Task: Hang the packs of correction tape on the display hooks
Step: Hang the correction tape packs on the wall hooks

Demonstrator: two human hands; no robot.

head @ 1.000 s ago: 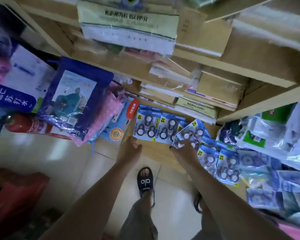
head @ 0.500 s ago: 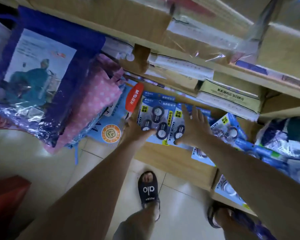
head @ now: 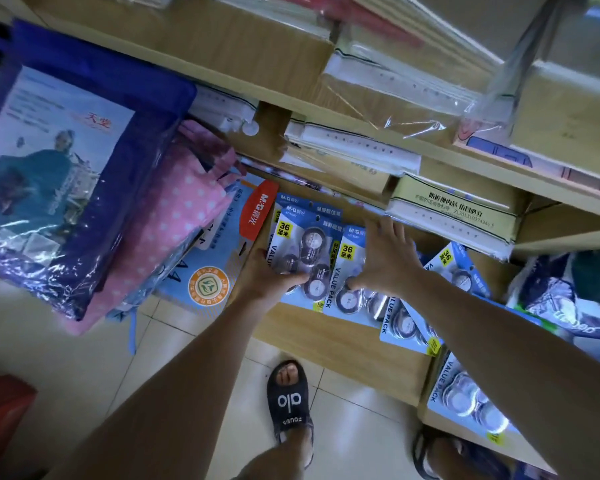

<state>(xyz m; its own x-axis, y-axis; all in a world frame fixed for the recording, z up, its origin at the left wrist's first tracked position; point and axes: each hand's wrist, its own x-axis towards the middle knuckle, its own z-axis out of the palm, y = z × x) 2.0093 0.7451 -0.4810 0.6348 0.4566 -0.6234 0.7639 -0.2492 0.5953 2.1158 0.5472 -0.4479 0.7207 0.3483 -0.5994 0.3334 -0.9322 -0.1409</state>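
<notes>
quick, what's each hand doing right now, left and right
Left hand: grips the lower edge of the leftmost correction tape pack.
Right hand: open, fingers spread flat on the neighbouring pack.

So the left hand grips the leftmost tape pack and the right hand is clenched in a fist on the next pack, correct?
Not quite. The head view shows the right hand lying open, fingers spread flat on the next pack, not clenched. The left hand does grip the leftmost tape pack, thumb across its front.
</notes>
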